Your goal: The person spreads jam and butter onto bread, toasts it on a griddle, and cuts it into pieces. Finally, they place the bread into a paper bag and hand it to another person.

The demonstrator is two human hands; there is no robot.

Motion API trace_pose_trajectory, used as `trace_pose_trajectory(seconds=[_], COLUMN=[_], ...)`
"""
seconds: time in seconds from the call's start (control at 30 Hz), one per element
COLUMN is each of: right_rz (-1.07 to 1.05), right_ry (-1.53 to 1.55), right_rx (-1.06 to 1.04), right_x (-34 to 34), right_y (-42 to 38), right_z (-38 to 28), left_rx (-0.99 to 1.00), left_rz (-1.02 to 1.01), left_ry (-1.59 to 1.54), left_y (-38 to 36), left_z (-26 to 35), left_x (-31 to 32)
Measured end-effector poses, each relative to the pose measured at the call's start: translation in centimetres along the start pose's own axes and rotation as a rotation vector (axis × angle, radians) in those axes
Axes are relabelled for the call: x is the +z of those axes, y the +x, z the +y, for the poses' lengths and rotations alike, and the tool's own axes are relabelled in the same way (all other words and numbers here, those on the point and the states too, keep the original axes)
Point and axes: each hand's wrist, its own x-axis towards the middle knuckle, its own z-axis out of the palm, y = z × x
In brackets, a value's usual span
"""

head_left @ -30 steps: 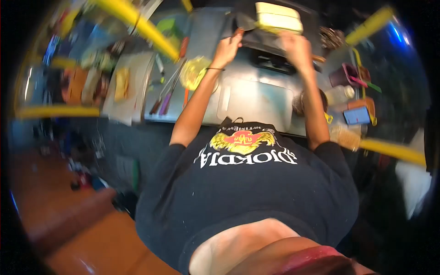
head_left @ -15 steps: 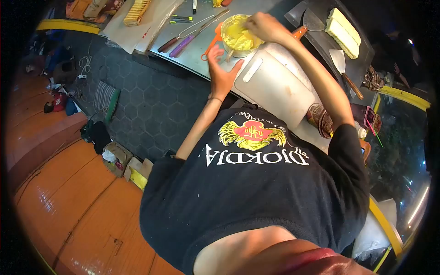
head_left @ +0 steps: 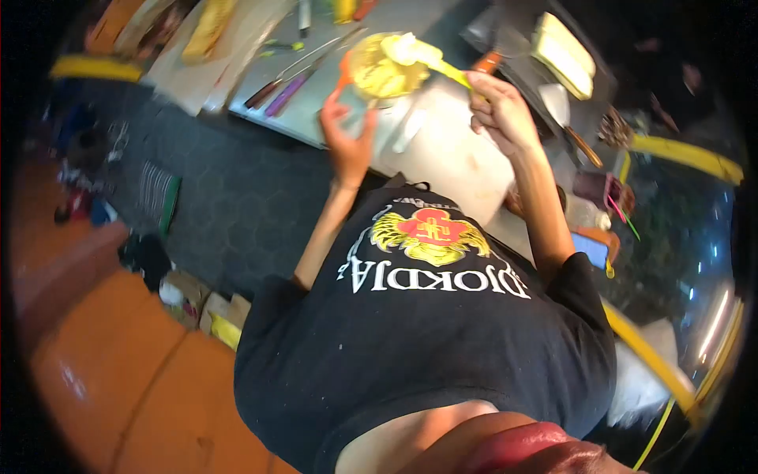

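Observation:
My right hand [head_left: 501, 110] is closed round the handle of a yellow spatula [head_left: 452, 73], its far end coated with a pale yellow clump of spread. That coated end is over the rim of a tub of yellow spread [head_left: 385, 77]. At the tub's near left side, my left hand [head_left: 347, 134] has its fingers curved and apart, close to an orange handle [head_left: 345, 69]; blur hides whether it touches the tub. A pale cutting board [head_left: 454, 150] lies between the two hands, towards my body.
Left of the tub lie a purple-handled tool [head_left: 286, 96] and a long fork [head_left: 264, 93]. Sliced bread [head_left: 564, 55] rests on a dark griddle at the right, with a wooden-handled scraper [head_left: 583, 146] beside it. A phone [head_left: 591, 250] is near my right elbow.
My right hand has come out of the tub and moved right and nearer, bringing up the spatula with spread on it. The whole view has shifted, and the left hand remains beside the tub.

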Motion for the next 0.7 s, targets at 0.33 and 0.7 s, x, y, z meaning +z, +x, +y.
trace_pose_trajectory(seconds=[0.33, 0.7], right_rz=[1.257, 1.253], right_ry=[-1.006, -0.66], right_rx=[-0.591, -0.685], right_x=[-24.4, -20.0], right_y=[-1.4, 0.8], right_z=[-2.0, 0.2], left_rx=[-1.197, 0.255], left_rz=[-0.807, -0.944], left_ry=[-0.881, 0.074], left_y=[1.2, 10.8], left_z=[6.5, 10.5], left_x=[15.8, 17.5])
